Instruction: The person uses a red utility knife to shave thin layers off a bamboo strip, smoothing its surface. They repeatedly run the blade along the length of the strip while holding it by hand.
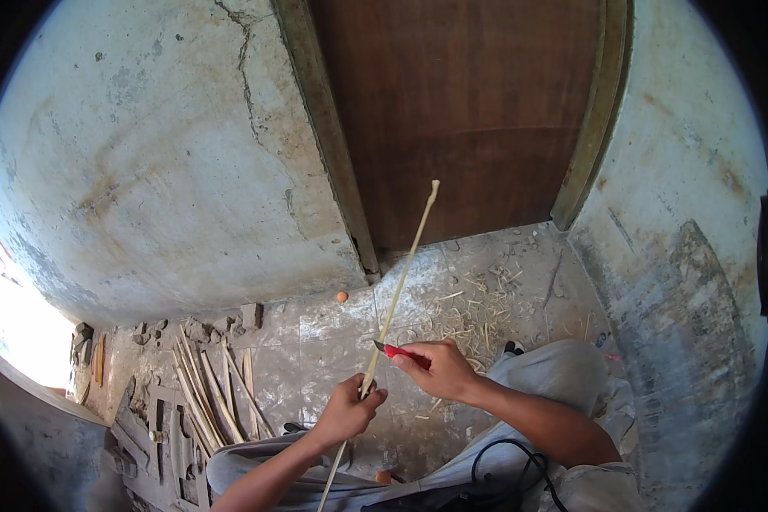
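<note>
A long, thin, pale bamboo strip [404, 277] slants up and away from me, with a knobbly far end. My left hand [350, 407] is closed around its lower part, and the near end runs down past my wrist toward the lower edge. In my right hand [442, 369] is a red-handled utility knife [392, 351], gripped with the thumb along the handle. Its short dark blade lies against the strip, just beyond my left hand.
Pale curled shavings [478, 320] litter the tiled floor. Several bamboo strips [209, 397] lean at the left beside broken rubble [198, 331]. A small orange ball [342, 297] rests near the cracked wall [188, 171]. Ahead stands a brown door [469, 111]; a black cable [520, 444] loops over my lap.
</note>
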{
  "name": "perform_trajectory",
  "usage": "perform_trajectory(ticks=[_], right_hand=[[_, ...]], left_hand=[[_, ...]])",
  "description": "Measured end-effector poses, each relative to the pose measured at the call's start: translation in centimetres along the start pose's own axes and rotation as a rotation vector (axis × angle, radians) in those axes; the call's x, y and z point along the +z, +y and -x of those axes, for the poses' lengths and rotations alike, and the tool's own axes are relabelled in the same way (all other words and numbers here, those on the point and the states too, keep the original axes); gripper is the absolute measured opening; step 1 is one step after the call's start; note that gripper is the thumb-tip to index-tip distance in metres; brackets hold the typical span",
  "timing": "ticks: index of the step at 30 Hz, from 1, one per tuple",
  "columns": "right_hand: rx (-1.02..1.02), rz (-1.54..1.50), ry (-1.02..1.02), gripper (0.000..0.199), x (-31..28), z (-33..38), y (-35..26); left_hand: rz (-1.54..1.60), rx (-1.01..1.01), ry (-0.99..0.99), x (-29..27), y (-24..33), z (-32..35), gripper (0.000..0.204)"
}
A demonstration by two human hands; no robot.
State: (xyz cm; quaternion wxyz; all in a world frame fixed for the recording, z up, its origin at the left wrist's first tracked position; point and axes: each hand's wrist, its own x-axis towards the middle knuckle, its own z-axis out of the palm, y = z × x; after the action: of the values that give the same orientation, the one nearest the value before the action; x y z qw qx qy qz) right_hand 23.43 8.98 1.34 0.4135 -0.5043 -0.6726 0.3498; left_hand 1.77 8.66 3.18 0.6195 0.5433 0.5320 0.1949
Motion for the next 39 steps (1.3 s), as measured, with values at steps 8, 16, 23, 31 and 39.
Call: perform_trajectory(ticks=[8,16,23,31,39], right_hand=[[-0.183,0.099,-0.011,0.031,1.0,0.8,1.5],[-0.3,0.219,0.019,0.031,1.2,1.4,0.7],[-0.29,0.295,0.02,0.028,1.0,1.5,0.5],[-0.257,0.373,0.067,0.025,0.9,1.6,0.3],[-0.242,0.373,0.126,0.027,0.3,1.0,1.4]], left_hand=[[0.252,-0.063,-0.175,0.2,-1.0,-1.5,0.033],[0.323,-0.079,-0.187,0.7,-1.7,-0.3,0.037],[0.384,-0.094,-0.213,1.1,-2.0,0.3,0.034],[0.408,-0.12,-0.219,1.5,-2.3,0.3,0.034],[0.394,-0.131,-0.233,1.6,-2.0,0.9,0.036]])
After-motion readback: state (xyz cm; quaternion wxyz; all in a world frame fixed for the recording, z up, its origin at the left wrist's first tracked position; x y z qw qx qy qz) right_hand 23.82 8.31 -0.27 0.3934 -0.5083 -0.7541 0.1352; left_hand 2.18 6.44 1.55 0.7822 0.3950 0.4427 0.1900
